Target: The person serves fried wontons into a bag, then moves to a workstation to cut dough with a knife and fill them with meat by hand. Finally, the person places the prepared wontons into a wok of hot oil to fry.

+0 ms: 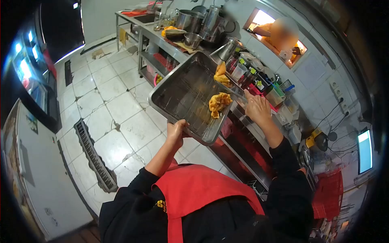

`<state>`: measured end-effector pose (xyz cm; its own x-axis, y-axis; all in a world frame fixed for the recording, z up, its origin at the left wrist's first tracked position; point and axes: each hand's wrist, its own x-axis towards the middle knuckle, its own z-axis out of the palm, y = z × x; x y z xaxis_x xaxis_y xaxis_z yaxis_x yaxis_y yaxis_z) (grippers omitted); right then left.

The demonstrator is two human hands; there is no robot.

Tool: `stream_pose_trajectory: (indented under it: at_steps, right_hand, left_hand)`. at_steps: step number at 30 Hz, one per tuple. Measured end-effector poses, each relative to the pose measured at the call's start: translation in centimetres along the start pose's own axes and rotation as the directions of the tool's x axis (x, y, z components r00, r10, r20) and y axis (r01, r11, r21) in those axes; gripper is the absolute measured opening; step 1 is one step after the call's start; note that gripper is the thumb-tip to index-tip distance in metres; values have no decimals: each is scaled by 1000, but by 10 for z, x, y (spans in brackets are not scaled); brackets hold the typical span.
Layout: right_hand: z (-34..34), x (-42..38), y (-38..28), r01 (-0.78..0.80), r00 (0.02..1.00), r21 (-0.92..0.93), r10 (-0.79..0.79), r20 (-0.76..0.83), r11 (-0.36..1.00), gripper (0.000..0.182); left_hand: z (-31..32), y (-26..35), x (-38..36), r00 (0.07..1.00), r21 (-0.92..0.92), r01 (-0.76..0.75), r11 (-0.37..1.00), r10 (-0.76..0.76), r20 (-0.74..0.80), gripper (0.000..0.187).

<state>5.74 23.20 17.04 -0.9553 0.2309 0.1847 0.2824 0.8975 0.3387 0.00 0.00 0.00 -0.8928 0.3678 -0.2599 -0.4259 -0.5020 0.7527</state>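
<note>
From the head camera, the left hand (176,130) is closed tight on the near edge of a big metal tray (178,95), thumb on top, holding it up in the air over the tiled floor (101,93). The tray tips a little. The right hand (256,106) is wrapped around the handle of metal tongs (237,94), which reach out past the fingers onto the tray. Just in front of the right hand, a yellow fried piece (219,103) lies on the tray's wire rack (the tong tips are right by it, but I cannot tell if they pinch it). A second yellow piece (221,75) sits farther out, at the tray's far edge. Beyond both hands runs a steel counter (162,38) with pots (188,19) and a small bowl (192,39). To the right of the right hand stand bottles and tubs (259,81). Another person shows in a wall window (279,36).
</note>
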Motion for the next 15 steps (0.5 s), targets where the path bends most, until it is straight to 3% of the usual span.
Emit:
stream_pose_trajectory:
  at_steps: [3, 7, 15]
  right_hand:
    - [-21, -7, 21, 58, 991, -66, -66, -118, 996, 49]
    - [2, -59, -1, 11, 998, 172, -1, -55, 985, 51]
    - [-3, -112, 44, 58, 995, 186, -41, -95, 981, 51]
  left_hand:
    - [26, 0, -24, 1000, -147, 1, 989, 1, 8, 28]
    - [-28, -6, -48, 987, -121, 151, 981, -156, -35, 26]
    - [-21, -37, -50, 961, -88, 274, 958, -269, 67, 29]
